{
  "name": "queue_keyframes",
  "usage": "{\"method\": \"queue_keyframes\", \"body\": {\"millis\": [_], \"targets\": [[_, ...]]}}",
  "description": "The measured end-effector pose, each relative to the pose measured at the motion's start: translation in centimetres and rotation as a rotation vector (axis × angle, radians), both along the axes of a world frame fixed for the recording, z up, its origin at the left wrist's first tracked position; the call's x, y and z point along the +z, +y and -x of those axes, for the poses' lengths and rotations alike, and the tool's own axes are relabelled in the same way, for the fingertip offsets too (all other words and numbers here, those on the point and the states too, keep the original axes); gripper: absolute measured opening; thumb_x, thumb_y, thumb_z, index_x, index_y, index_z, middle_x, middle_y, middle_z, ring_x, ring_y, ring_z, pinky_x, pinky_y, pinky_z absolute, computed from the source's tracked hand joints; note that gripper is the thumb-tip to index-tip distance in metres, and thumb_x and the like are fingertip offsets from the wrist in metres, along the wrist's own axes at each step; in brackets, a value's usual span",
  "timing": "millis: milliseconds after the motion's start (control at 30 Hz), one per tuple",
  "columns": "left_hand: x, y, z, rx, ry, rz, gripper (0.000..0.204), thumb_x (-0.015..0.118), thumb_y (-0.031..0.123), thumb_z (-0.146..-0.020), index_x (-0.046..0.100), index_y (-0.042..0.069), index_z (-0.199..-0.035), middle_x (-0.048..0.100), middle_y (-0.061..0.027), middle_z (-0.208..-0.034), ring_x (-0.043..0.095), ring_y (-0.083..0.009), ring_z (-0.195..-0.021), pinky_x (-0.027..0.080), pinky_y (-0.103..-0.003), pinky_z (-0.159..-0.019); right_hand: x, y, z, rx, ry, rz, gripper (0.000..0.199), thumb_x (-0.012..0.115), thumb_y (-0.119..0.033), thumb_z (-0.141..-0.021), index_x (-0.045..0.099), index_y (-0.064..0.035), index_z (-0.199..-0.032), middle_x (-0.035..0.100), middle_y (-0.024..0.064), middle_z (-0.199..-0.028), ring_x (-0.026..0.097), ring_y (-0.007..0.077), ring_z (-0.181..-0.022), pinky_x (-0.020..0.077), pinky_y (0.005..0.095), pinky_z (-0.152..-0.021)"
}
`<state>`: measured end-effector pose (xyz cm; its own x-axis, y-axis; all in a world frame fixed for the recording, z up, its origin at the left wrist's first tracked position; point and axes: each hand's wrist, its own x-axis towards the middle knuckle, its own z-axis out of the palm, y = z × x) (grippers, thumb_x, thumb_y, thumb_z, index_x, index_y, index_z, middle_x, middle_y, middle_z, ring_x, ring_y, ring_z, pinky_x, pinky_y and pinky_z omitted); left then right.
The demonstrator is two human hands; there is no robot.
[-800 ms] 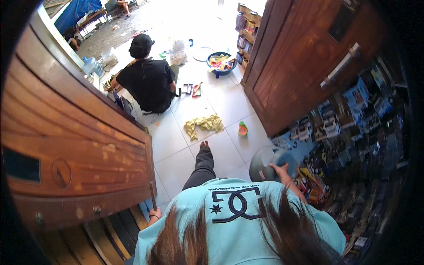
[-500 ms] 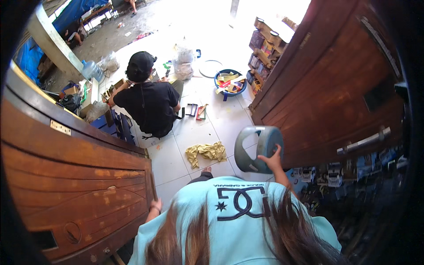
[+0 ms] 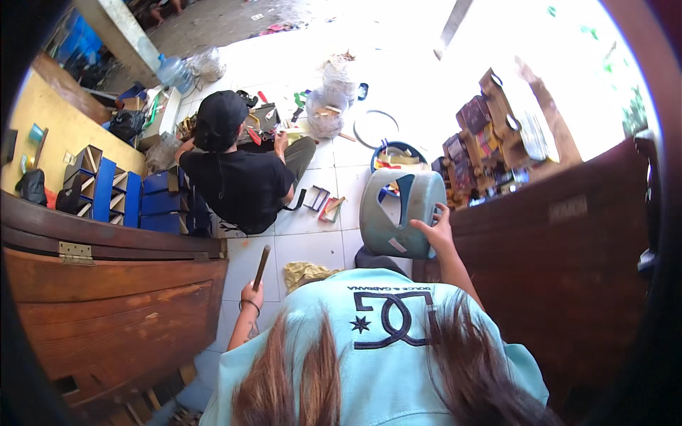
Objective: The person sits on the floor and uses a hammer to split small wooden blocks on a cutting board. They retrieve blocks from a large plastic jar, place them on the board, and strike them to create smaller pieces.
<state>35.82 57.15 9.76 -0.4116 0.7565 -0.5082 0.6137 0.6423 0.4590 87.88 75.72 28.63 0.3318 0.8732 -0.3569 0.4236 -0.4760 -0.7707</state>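
Note:
My right hand grips a grey-green plastic stool by its edge, thumb on one side and fingers on the other. The stool hangs tilted in front of me, a large cut-out showing in its side. Lower left, my left hand is closed round a thin brown stick that points up and away; its lower end is hidden in the fist. A crumpled yellow cloth lies on the floor ahead of my body, partly covered by my shirt.
Wooden doors flank me. A person in black crouches ahead on the left among tools. Behind the stool stands a blue basin of colourful pieces. Small frames lie on the tiles; blue boxes line the left.
I have moved forward through the doorway. The stool has turned and shifted slightly left and up in view. My left hand has come away from the door's edge, and its stick now shows.

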Motion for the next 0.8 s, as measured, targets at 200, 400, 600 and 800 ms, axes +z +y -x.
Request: {"method": "queue_keyframes", "body": {"millis": [200, 400, 600, 800], "targets": [[-8.4, -7.9, -7.2, 0.461, -0.168, 0.234, 0.034, 0.063, 0.036, -0.090, 0.069, 0.003, -0.095, 0.072, -0.0138, -0.082, 0.069, -0.0262, -0.079, 0.052, -0.039, -0.073, 0.5, 15.8, -1.9, 0.344, -0.181, 0.054, 0.113, 0.090, -0.045, -0.054, 0.030, -0.0073, -0.142, 0.053, 0.0274, -0.130, 0.056, 0.0377, -0.118, 0.0461, 0.0426, -0.099], [-12.5, -9.1, -14.0, 0.622, -0.291, 0.105, 0.032, 0.068, 0.036, -0.088, 0.071, 0.005, -0.095, 0.073, -0.0066, -0.084, 0.068, -0.0165, -0.074, 0.053, -0.032, -0.073, -1.1, 27.1, 2.4, 0.660, -0.320, 0.042, 0.110, 0.090, -0.042, -0.054, 0.032, -0.0062, -0.140, 0.052, 0.0246, -0.131, 0.051, 0.0383, -0.123, 0.0421, 0.0422, -0.103], [-14.2, -2.9, -13.2, 0.575, -0.308, 0.017, 0.032, 0.067, 0.037, -0.088, 0.073, 0.007, -0.097, 0.073, -0.0067, -0.086, 0.069, -0.0195, -0.079, 0.053, -0.034, -0.075, -4.1, 33.7, 8.8, 0.953, -0.543, -0.107, 0.111, 0.091, -0.039, -0.051, 0.032, -0.0110, -0.142, 0.053, 0.0202, -0.129, 0.050, 0.0372, -0.123, 0.0415, 0.0447, -0.104], [-8.9, 4.1, -13.6, 0.636, -0.275, -0.104, 0.035, 0.062, 0.036, -0.092, 0.071, 0.005, -0.103, 0.073, -0.0105, -0.087, 0.070, -0.0239, -0.085, 0.053, -0.037, -0.078, -4.4, 39.0, 14.6, 1.196, -0.698, -0.110, 0.115, 0.092, -0.045, -0.050, 0.032, -0.0122, -0.142, 0.052, 0.0198, -0.129, 0.051, 0.0359, -0.124, 0.0416, 0.0458, -0.103]]}}
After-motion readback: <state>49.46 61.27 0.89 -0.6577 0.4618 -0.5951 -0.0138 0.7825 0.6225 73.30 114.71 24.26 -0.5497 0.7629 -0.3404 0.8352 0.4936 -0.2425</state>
